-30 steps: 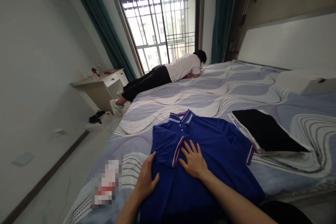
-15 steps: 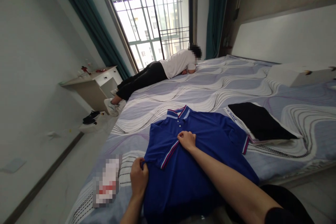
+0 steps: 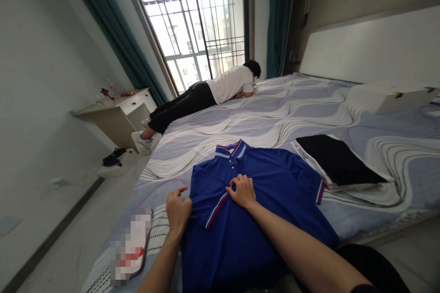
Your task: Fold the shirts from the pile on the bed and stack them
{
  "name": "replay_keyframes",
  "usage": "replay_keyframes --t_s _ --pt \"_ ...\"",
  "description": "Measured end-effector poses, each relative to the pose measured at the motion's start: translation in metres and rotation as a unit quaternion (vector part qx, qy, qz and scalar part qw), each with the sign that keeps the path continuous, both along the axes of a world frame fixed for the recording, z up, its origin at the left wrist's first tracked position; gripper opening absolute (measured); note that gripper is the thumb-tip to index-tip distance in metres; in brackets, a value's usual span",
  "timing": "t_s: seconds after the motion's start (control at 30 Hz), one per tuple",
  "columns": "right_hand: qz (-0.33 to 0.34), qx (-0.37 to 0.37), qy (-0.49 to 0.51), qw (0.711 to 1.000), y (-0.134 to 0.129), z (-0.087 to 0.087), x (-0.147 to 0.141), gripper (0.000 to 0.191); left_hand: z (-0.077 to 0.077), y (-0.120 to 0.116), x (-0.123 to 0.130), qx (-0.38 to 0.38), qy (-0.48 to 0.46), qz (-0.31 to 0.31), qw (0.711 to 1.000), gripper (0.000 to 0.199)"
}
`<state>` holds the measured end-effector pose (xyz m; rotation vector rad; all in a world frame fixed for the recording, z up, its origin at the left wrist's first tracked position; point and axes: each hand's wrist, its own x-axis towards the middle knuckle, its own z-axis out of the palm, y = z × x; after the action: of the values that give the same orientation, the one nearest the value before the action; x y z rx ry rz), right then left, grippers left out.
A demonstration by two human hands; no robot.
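A blue polo shirt [image 3: 271, 178] lies spread on the bed, its striped collar pointing away from me. Its left-side sleeve is folded inward across the front, so the striped cuff slants over the chest. On the chest, by the upper end of that cuff, rests my right hand [image 3: 243, 191]; a gap shows between thumb and index finger. My left hand [image 3: 178, 213] is just off the shirt's left edge, fingers apart and holding nothing. A phone-like flat object [image 3: 132, 247], blurred out, lies on the bed left of my left forearm.
A folded black-and-white garment [image 3: 343, 160] lies right of the shirt. Farther back on the patterned bed [image 3: 268, 121] sits a white box [image 3: 385, 96]. A person [image 3: 227, 84] lies face down across the far edge. A small desk [image 3: 117, 110] stands beyond the left side.
My left hand has let go of the shirt's left edge and opened. The fingers of my right hand have loosened at the cuff. The view has shifted slightly.
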<state>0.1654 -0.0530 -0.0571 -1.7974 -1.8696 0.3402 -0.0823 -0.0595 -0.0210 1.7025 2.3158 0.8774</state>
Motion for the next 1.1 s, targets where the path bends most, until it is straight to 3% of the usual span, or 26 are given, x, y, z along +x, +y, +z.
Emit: replay_keyframes --t_s 0.1,0.23,0.4,0.57,0.6,0.67,0.73,0.8,0.87,0.93,1.1 --pt "0.000 0.004 0.005 1.000 -0.001 0.002 0.000 0.024 0.013 0.061 0.018 -0.080 0.010 0.058 0.995 0.051" --pt "0.001 0.005 0.015 1.000 0.001 0.004 0.000 0.023 0.001 0.109 0.029 -0.133 -0.020 0.117 0.984 0.053" --pt "-0.010 0.006 0.026 1.000 0.005 0.002 -0.002 0.019 -0.023 0.114 0.018 -0.111 -0.023 0.138 0.984 0.048" --pt "-0.019 0.017 0.045 0.999 0.006 -0.001 -0.004 0.019 -0.016 0.112 0.028 -0.081 0.022 0.137 0.987 0.046" --pt "-0.022 0.020 0.062 0.998 0.007 -0.002 -0.003 0.018 -0.014 0.111 0.037 -0.061 0.040 0.118 0.990 0.048" --pt "-0.044 0.032 0.111 0.992 0.011 -0.005 0.001 0.017 -0.013 0.109 0.058 -0.008 0.101 -0.002 0.995 0.052" --pt "-0.090 0.060 0.145 0.984 0.019 -0.009 0.008 0.026 -0.018 0.106 0.080 0.020 0.173 -0.184 0.967 0.053" --pt "-0.129 0.084 0.130 0.979 0.031 -0.012 0.017 0.039 -0.027 0.105 0.096 -0.011 0.220 -0.299 0.928 0.056" --pt "-0.118 0.067 0.073 0.988 0.046 -0.015 0.025 0.049 -0.036 0.107 0.104 -0.068 0.232 -0.311 0.919 0.059" --pt "-0.066 0.015 0.009 0.998 0.063 -0.016 0.030 0.056 -0.042 0.112 0.106 -0.101 0.236 -0.299 0.919 0.061" --pt "0.028 -0.071 -0.075 0.994 0.113 -0.016 0.034 0.070 -0.042 0.130 0.104 -0.115 0.232 -0.307 0.916 0.063"
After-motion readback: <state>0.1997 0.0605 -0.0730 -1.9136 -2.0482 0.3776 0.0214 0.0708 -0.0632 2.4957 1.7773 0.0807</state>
